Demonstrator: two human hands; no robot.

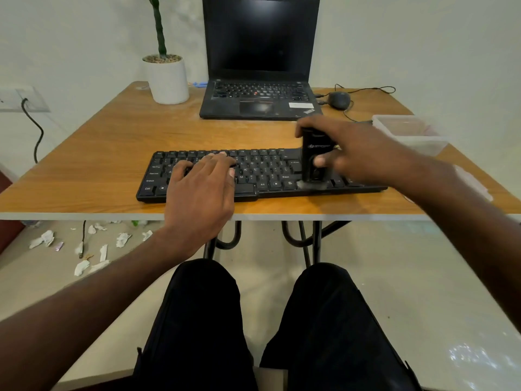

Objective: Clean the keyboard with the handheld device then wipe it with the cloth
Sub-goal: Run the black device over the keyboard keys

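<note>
A black keyboard [265, 172] lies along the front of the wooden table [112, 142]. My left hand [201, 190] rests flat on its left half, fingers spread over the keys. My right hand [352, 153] grips a black handheld device [315, 153] that stands upright, its blurred brush end touching the keys near the right side of the keyboard. A pale cloth [473, 182] lies at the table's right edge, partly hidden behind my right forearm.
An open black laptop [259, 80] stands behind the keyboard, with a white plant pot [167, 80] at its left and a wired mouse [339, 100] at its right. A clear plastic container [411, 134] sits at the right. Paper scraps [84, 249] litter the floor.
</note>
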